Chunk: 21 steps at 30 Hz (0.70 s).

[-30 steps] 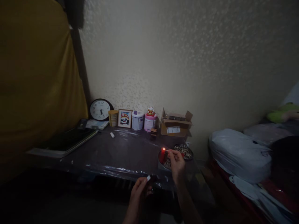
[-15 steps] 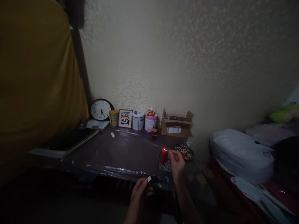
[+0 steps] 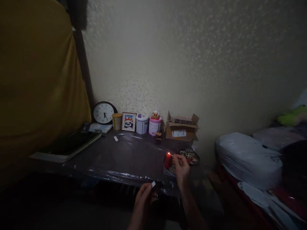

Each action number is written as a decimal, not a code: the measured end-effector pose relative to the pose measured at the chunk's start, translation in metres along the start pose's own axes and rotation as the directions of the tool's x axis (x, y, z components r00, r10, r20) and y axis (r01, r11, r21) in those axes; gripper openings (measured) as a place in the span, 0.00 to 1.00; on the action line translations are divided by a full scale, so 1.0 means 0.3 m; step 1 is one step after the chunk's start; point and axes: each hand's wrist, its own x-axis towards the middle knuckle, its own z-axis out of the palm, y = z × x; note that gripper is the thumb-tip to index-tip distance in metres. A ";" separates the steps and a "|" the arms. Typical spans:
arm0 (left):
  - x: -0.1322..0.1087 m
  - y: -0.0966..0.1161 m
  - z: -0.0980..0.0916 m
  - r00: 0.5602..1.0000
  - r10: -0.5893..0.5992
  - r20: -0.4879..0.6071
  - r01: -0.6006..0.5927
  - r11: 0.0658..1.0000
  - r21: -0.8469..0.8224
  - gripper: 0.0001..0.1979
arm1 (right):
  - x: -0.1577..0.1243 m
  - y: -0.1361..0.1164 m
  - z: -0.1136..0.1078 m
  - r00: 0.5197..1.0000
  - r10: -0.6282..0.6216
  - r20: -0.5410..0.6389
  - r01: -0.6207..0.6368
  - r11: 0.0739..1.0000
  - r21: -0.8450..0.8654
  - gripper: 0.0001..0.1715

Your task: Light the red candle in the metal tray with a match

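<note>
My right hand [image 3: 181,166] pinches a burning match [image 3: 171,155] and holds its small flame against the top of a red candle [image 3: 167,160]. The candle stands in a round dish [image 3: 166,166] near the table's right front corner. My left hand [image 3: 143,197] is lower, at the table's front edge, closed on a small matchbox [image 3: 153,184]. Behind the candle dish lies a second round dish [image 3: 191,156] with patterned contents.
A dark table [image 3: 124,156] covered in clear plastic carries a clock [image 3: 104,112], tins [image 3: 142,123], a panda picture [image 3: 129,121], an open cardboard box [image 3: 181,129] along the wall and a dark flat device [image 3: 69,143] at left. A white bag [image 3: 247,156] lies to the right.
Both hands have hardly moved; the match stays lit at the candle top. The view has shifted very slightly.
</note>
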 end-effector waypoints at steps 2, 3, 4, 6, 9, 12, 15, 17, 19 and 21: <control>0.008 -0.009 -0.009 1.000 0.013 -0.004 -0.013 1.000 -0.001 0.10 | 0.001 0.000 0.002 1.000 -0.001 -0.005 0.001 1.000 0.007 0.16; 0.012 -0.013 -0.013 1.000 0.018 -0.003 -0.018 1.000 -0.001 0.10 | 0.002 0.000 0.003 1.000 0.000 -0.007 0.000 1.000 0.010 0.16; 0.015 -0.017 -0.017 1.000 0.019 0.002 -0.019 1.000 0.001 0.10 | 0.002 -0.001 0.004 1.000 0.002 -0.009 -0.002 1.000 0.013 0.16; 0.018 -0.021 -0.020 1.000 0.014 0.013 -0.014 1.000 0.003 0.10 | 0.001 -0.004 0.005 1.000 0.008 -0.012 -0.008 1.000 0.015 0.16; 0.015 -0.018 -0.016 1.000 -0.012 0.024 0.012 1.000 0.005 0.11 | -0.003 -0.010 0.004 1.000 0.015 -0.022 -0.015 1.000 0.016 0.16; 0.009 -0.012 -0.008 0.999 -0.007 0.042 0.007 1.000 -0.009 0.11 | -0.004 -0.018 -0.001 0.999 0.021 -0.026 -0.020 1.000 0.014 0.16; 0.007 -0.011 -0.006 0.999 0.002 0.035 -0.001 1.000 -0.013 0.11 | -0.003 -0.023 -0.006 0.999 0.026 -0.021 -0.026 1.000 0.012 0.16; 0.010 -0.014 -0.008 1.000 0.004 0.017 -0.004 1.000 -0.007 0.11 | -0.005 -0.026 -0.006 0.999 0.028 -0.015 -0.028 1.000 0.010 0.16; 0.015 -0.018 -0.011 1.000 0.007 0.001 -0.007 1.000 0.002 0.12 | -0.010 -0.033 -0.005 1.000 0.029 -0.009 -0.029 1.000 0.006 0.16; 0.020 -0.022 -0.015 1.000 0.004 -0.011 -0.004 1.000 0.016 0.12 | -0.014 -0.050 -0.009 1.000 0.026 -0.007 -0.026 1.000 -0.002 0.17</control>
